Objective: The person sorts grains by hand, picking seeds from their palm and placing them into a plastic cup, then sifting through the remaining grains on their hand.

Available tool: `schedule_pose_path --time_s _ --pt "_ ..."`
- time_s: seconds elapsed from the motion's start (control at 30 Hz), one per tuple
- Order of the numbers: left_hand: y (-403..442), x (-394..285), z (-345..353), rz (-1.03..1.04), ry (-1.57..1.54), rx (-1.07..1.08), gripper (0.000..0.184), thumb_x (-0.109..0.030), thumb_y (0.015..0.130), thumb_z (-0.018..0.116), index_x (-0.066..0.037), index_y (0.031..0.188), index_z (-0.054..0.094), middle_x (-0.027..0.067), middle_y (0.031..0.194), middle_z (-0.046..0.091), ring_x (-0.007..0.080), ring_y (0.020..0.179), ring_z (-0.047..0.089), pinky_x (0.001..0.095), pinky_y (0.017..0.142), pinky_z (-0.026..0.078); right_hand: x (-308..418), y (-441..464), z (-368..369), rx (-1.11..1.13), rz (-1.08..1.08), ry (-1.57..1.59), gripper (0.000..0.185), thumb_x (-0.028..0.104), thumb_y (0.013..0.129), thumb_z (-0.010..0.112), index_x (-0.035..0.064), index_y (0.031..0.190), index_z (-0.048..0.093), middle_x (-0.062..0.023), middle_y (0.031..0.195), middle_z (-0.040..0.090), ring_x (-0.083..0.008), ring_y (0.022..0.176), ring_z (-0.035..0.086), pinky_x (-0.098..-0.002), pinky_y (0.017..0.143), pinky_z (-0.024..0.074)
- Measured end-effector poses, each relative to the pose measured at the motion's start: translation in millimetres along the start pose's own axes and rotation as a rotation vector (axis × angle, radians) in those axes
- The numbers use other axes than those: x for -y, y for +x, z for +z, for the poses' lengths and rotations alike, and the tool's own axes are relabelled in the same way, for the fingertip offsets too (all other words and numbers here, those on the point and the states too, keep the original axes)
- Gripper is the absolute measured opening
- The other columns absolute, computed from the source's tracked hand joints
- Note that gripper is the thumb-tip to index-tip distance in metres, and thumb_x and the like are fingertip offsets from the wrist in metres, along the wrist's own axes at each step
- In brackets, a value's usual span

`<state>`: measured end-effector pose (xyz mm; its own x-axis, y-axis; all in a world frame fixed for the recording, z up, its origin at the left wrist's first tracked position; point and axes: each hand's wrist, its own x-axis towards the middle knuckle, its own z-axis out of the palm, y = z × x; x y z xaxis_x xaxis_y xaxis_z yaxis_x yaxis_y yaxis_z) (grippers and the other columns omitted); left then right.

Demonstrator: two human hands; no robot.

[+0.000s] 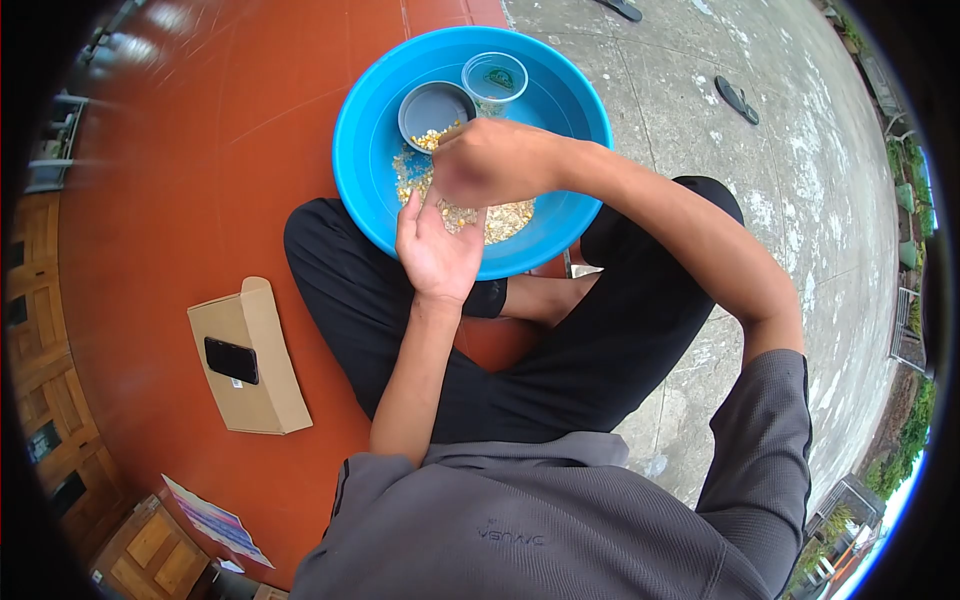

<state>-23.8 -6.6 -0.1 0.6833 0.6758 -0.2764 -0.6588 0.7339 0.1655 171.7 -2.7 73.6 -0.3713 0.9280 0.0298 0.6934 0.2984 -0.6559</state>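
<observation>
A wide blue basin [352, 150] sits in front of my crossed legs. Pale and yellow grains [510, 220], which look like corn kernels and bits, lie across its floor. My left hand [440, 255] is palm up over the near side, fingers stretched out and apart, their tips partly covered. Just above them my right hand [490, 165] is curled with its knuckles up; its fingers are hidden and partly blurred, so what they hold does not show. A grey bowl [425, 95] with yellow kernels [432, 137] stands inside the basin, beside a clear plastic cup [495, 78].
On the red floor [150, 300] to the left lies a cardboard box [270, 370] with a black phone [231, 360] on it. Grey concrete [680, 80] runs along the right, with a dark sandal [737, 100] on it. Wooden furniture [150, 550] stands at lower left.
</observation>
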Motion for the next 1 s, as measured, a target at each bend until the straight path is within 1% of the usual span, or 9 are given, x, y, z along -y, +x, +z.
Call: schedule_pose_path --time_s 0.17,0.23,0.3,0.43,0.53,0.63,0.67,0.83,1.0 --pt "1 -1 2 -0.01 -0.042 0.109 0.081 -0.034 0.113 0.056 0.01 0.172 0.023 0.0242 0.174 0.039 0.0341 0.166 0.034 0.0502 0.14 0.026 -11 8 -20 -0.342 0.107 0.08 0.019 0.013 0.096 0.076 0.0008 0.111 0.08 -0.0111 0.086 0.075 -0.021 0.075 0.072 -0.0371 0.071 0.0569" --pt "1 -1 6 -0.015 -0.04 0.155 0.081 -0.032 0.113 0.055 0.011 0.173 0.02 0.0255 0.177 0.035 0.0352 0.167 0.032 0.0511 0.141 0.025 -17 9 -22 -0.39 0.13 0.04 0.02 0.012 0.099 0.075 0.0011 0.114 0.081 -0.0099 0.085 0.076 -0.0185 0.075 0.071 -0.035 0.071 0.0567" --pt "1 -1 9 -0.009 -0.01 0.142 0.08 -0.035 0.113 0.054 0.011 0.172 0.024 0.0233 0.174 0.039 0.0339 0.165 0.035 0.0492 0.14 0.027 -21 8 -22 -0.407 0.094 0.045 0.018 0.011 0.099 0.075 0.0013 0.113 0.08 -0.0091 0.085 0.075 -0.0175 0.074 0.071 -0.0345 0.07 0.0565" --pt "0 -1 6 -0.008 -0.003 0.079 0.076 -0.036 0.113 0.054 0.011 0.168 0.031 0.0205 0.168 0.045 0.0315 0.161 0.039 0.0485 0.139 0.03 -16 4 -16 -0.247 0.086 0.113 0.013 0.009 0.095 0.076 0.0014 0.105 0.079 -0.0072 0.084 0.074 -0.0183 0.075 0.07 -0.0351 0.069 0.056" --pt "0 0 2 -0.003 -0.047 0.013 0.071 -0.036 0.113 0.057 0.007 0.165 0.036 0.0196 0.166 0.047 0.0321 0.161 0.039 0.0484 0.139 0.029 -7 2 -12 -0.092 0.042 0.142 0.012 0.007 0.09 0.078 0.001 0.101 0.078 -0.0068 0.084 0.071 -0.0206 0.076 0.069 -0.0364 0.069 0.0549" --pt "-2 0 2 0.004 0.014 -0.001 0.063 -0.038 0.113 0.058 0.002 0.159 0.044 0.0155 0.153 0.054 0.0276 0.15 0.047 0.0448 0.134 0.035 0 2 -3 0.014 -0.03 0.121 0.014 0.008 0.089 0.08 0.0002 0.1 0.078 -0.008 0.082 0.067 -0.0222 0.076 0.068 -0.0391 0.068 0.0533" --pt "-2 0 0 0.004 0.01 0.007 0.062 -0.038 0.113 0.058 0.001 0.159 0.045 0.0145 0.151 0.055 0.0261 0.146 0.049 0.0432 0.13 0.037 0 3 1 0.053 -0.053 0.137 0.016 0.01 0.089 0.082 0.0002 0.101 0.078 -0.009 0.081 0.066 -0.0251 0.077 0.068 -0.0423 0.068 0.0525" --pt "7 -4 -27 -0.046 -0.067 0.148 0.056 -0.038 0.113 0.058 -0.001 0.154 0.05 0.0096 0.135 0.059 0.0202 0.124 0.054 0.0384 0.115 0.044 9 -2 9 0.126 -0.038 0.022 0.017 0.012 0.09 0.082 0.0015 0.103 0.077 -0.0095 0.092 0.07 -0.0314 0.086 0.072 -0.0477 0.075 0.055" --pt "4 0 -17 -0.017 0.0 0.031 0.054 -0.04 0.113 0.057 0.0 0.149 0.054 0.0082 0.128 0.06 0.0184 0.117 0.054 0.0373 0.11 0.044 11 -1 8 0.171 -0.003 -0.011 0.017 0.014 0.091 0.082 0.0014 0.1 0.074 -0.0104 0.098 0.072 -0.0346 0.091 0.073 -0.0509 0.079 0.0562"
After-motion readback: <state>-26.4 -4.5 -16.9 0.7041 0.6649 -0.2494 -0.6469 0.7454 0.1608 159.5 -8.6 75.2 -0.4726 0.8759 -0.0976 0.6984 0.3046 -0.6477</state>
